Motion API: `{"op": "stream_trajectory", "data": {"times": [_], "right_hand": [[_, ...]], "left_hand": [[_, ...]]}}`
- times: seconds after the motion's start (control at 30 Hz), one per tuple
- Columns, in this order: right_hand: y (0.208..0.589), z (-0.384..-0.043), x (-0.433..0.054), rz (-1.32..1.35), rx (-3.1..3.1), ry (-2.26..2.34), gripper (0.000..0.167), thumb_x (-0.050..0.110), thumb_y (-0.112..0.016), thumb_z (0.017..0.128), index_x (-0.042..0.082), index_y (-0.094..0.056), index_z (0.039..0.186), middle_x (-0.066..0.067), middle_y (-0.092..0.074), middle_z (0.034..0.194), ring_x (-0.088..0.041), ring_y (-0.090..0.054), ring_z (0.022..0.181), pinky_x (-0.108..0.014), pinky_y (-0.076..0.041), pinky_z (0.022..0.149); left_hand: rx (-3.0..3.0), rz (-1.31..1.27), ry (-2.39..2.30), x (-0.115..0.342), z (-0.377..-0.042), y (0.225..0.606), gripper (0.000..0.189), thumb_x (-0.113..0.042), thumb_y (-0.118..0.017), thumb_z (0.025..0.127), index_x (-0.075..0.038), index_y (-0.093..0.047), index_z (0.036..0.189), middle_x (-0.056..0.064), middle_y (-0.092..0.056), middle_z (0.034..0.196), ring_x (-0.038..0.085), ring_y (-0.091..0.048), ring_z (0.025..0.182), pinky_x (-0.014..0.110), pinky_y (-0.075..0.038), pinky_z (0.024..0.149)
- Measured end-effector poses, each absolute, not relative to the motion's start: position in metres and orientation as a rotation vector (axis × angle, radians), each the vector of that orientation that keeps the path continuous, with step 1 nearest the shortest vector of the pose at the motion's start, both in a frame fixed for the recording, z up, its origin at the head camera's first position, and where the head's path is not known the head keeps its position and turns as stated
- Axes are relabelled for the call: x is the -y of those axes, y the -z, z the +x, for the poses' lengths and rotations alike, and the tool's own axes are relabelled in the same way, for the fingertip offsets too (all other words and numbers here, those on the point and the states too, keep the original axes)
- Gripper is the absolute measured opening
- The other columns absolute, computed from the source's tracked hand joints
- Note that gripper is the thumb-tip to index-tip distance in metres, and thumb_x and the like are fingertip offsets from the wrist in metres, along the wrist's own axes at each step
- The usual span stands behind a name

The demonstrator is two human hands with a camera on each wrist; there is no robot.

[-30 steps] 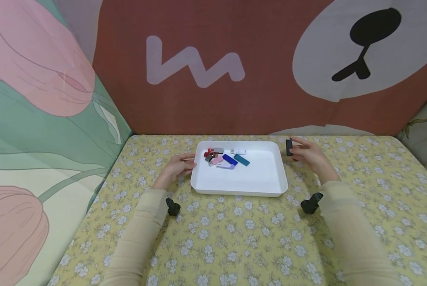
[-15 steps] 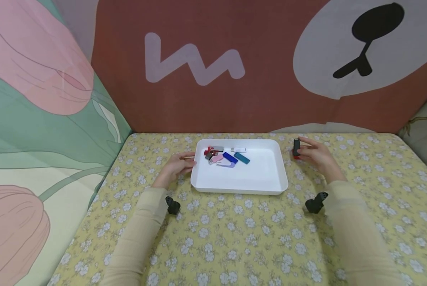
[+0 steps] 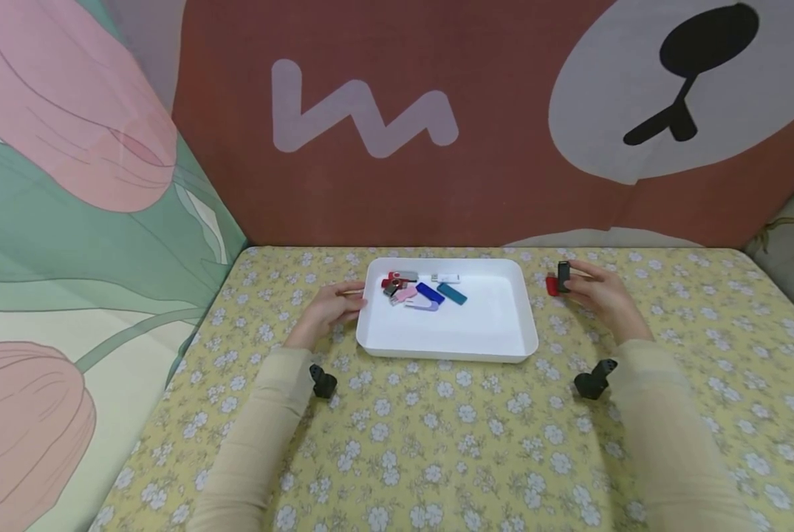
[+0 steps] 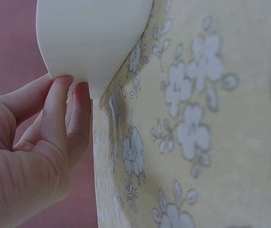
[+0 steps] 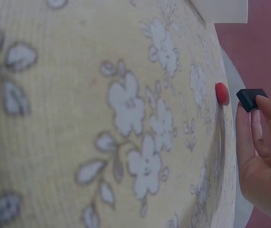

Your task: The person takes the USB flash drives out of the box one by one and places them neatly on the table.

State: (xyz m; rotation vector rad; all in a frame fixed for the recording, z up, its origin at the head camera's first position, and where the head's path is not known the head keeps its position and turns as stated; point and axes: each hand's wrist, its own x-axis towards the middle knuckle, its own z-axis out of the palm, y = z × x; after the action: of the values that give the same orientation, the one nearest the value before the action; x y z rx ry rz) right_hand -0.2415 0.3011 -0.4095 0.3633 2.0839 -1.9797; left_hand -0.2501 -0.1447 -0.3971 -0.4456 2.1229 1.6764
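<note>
My right hand [image 3: 599, 297] pinches a small black USB flash drive [image 3: 563, 276] between thumb and fingers, raised off the table to the right of the tray. Close beside it a red flash drive [image 3: 552, 287] lies on the tablecloth, also visible in the right wrist view. At the left end of the white tray [image 3: 476, 329], my left hand [image 3: 329, 312] grips the rim; thumb and fingers meet at its edge in the left wrist view. Inside the tray lie a blue drive [image 3: 430, 293], a teal drive [image 3: 452, 294], a white drive [image 3: 446, 278] and a pink drive [image 3: 405, 294].
More drives, including a purple one [image 3: 428, 305] and a red-and-grey one [image 3: 403, 276], crowd the tray's left half. A yellow floral cloth [image 3: 436, 443] covers the table. Behind it rises a brown printed backdrop [image 3: 503, 199].
My right hand has moved a little right, away from the tray, with the black flash drive. The red flash drive now shows on the cloth beside it. My left hand stays at the tray.
</note>
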Motion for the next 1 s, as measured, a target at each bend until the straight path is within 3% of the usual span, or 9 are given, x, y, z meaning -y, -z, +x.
{"op": "stream_trajectory", "data": {"times": [0.1,0.3,0.43,0.53,0.63,0.73,0.83,0.9,1.0], "right_hand": [[0.412,-0.241,-0.304,0.375,-2.114,1.945,0.068,0.014,-0.055,0.096,0.014,-0.018,0.153,-0.017,-0.020,0.157,0.014,-0.058,0.079,-0.009,-0.051,0.077],[0.413,-0.241,-0.306,0.386,-2.177,1.869,0.066,0.018,-0.053,0.098,0.013,-0.018,0.153,-0.016,-0.016,0.159,0.016,-0.053,0.081,-0.007,-0.049,0.078],[0.413,-0.240,-0.308,0.399,-2.171,1.891,0.067,0.017,-0.055,0.097,0.012,-0.020,0.153,-0.013,-0.028,0.155,0.015,-0.054,0.081,-0.007,-0.049,0.078],[0.414,-0.239,-0.311,0.406,-2.161,1.912,0.068,0.016,-0.057,0.096,0.012,-0.021,0.153,-0.006,-0.044,0.138,0.014,-0.056,0.080,-0.008,-0.050,0.078],[0.415,-0.238,-0.313,0.417,-2.168,1.897,0.067,0.016,-0.057,0.096,0.012,-0.021,0.153,-0.001,-0.048,0.130,0.014,-0.057,0.080,-0.008,-0.049,0.077],[0.416,-0.237,-0.316,0.418,-2.148,1.896,0.067,0.016,-0.056,0.096,0.012,-0.020,0.153,-0.005,-0.044,0.139,0.014,-0.057,0.080,-0.008,-0.050,0.078],[0.416,-0.236,-0.318,0.427,-2.111,1.924,0.067,0.014,-0.055,0.097,0.012,-0.019,0.153,-0.005,-0.047,0.137,0.013,-0.059,0.079,-0.009,-0.050,0.078],[0.417,-0.236,-0.320,0.439,-2.101,1.941,0.068,0.012,-0.056,0.096,0.011,-0.019,0.153,0.006,-0.055,0.117,0.012,-0.060,0.078,-0.010,-0.051,0.077],[0.418,-0.237,-0.321,0.444,-2.113,1.940,0.068,0.009,-0.056,0.095,0.010,-0.020,0.153,0.017,-0.051,0.098,0.012,-0.060,0.077,-0.010,-0.051,0.076]], "left_hand": [[-2.133,-0.442,-1.666,0.144,-0.249,0.397,0.046,-0.006,-0.061,0.092,-0.014,-0.054,0.137,0.012,-0.057,0.136,0.010,-0.063,0.091,0.014,-0.052,0.063],[-2.136,-0.428,-1.669,0.143,-0.249,0.398,0.047,-0.005,-0.061,0.092,-0.014,-0.053,0.137,0.012,-0.058,0.135,0.009,-0.063,0.089,0.014,-0.052,0.062],[-2.127,-0.429,-1.687,0.144,-0.249,0.399,0.048,-0.004,-0.061,0.092,-0.014,-0.053,0.138,0.013,-0.058,0.135,0.007,-0.064,0.084,0.014,-0.053,0.063],[-2.127,-0.430,-1.695,0.145,-0.249,0.399,0.048,-0.003,-0.061,0.092,-0.013,-0.052,0.138,0.014,-0.057,0.135,0.007,-0.064,0.082,0.014,-0.053,0.064],[-2.128,-0.417,-1.697,0.145,-0.248,0.399,0.048,-0.003,-0.060,0.092,-0.013,-0.052,0.138,0.014,-0.057,0.135,0.007,-0.064,0.083,0.015,-0.054,0.065],[-2.124,-0.403,-1.702,0.145,-0.248,0.398,0.048,-0.003,-0.060,0.092,-0.012,-0.052,0.138,0.015,-0.057,0.135,0.008,-0.064,0.084,0.015,-0.054,0.067],[-2.115,-0.387,-1.712,0.146,-0.247,0.398,0.048,-0.002,-0.060,0.092,-0.011,-0.051,0.139,0.016,-0.056,0.135,0.009,-0.065,0.087,0.016,-0.055,0.069],[-2.111,-0.381,-1.716,0.146,-0.247,0.398,0.048,-0.002,-0.059,0.092,-0.011,-0.051,0.139,0.016,-0.056,0.135,0.010,-0.065,0.089,0.017,-0.055,0.071],[-2.108,-0.368,-1.722,0.147,-0.247,0.399,0.048,-0.002,-0.058,0.093,-0.010,-0.050,0.139,0.018,-0.055,0.136,0.013,-0.066,0.095,0.018,-0.056,0.075]]}}
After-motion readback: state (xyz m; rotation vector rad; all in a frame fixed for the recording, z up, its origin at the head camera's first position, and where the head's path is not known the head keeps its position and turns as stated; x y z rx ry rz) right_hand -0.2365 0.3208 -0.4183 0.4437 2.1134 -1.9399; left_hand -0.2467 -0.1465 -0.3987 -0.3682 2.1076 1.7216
